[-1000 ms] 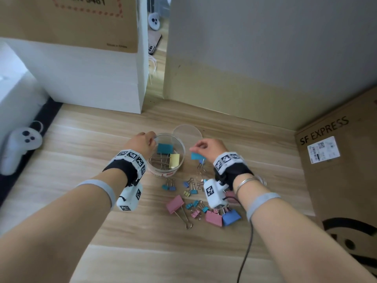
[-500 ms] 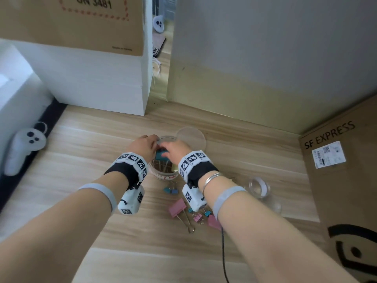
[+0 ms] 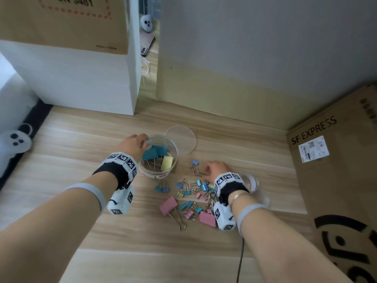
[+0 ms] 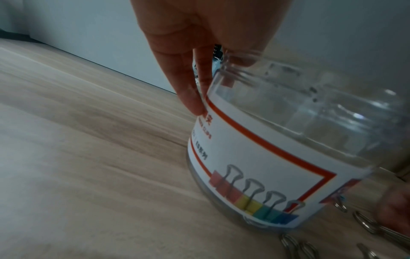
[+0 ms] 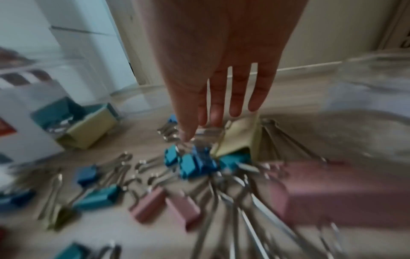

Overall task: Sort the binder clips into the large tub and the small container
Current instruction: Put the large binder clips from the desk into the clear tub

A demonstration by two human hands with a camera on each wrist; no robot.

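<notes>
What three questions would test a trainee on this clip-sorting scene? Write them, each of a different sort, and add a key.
1. True or false: the large tub holds a pink binder clip.
2. Multiple choice: what does the left hand grip? A. the large tub's rim. B. the clear round lid. C. a pink clip on the table.
3. Short answer: what colours are the binder clips inside the tub?

Key: 1. False. 2. A. 3. Teal and yellow.
</notes>
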